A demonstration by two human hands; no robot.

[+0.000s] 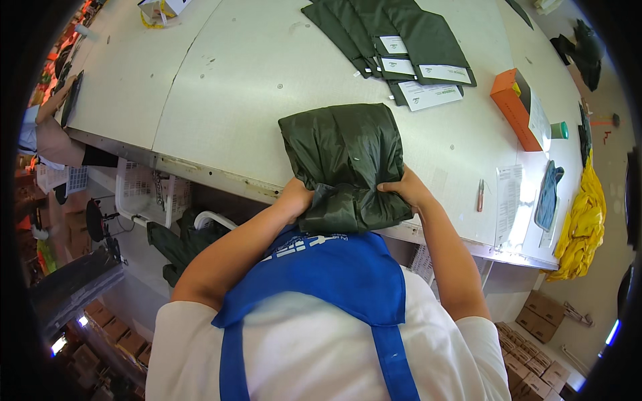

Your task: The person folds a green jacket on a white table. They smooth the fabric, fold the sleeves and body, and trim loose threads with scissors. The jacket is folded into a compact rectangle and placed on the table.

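A bundle of thin, shiny dark green fabric (344,150), folded into a thick block, lies at the table's near edge. Its near part bulges over the edge toward my blue apron. My left hand (295,199) grips the bundle's left side, its fingertips hidden by the folds. On the right side my right hand (406,188) holds it, thumb on top and the other fingers out of sight underneath. Past the bundle, several flat dark green pouches (428,40) overlap, with white printed cards (431,95) at their near ends.
To the right stand an orange box (518,107) and a green-topped roll (560,130). A small cutter (481,196), a paper sheet (509,200) and a blue cloth (549,194) lie nearer. Yellow fabric (583,220) hangs off the right edge. White baskets (150,190) sit below left.
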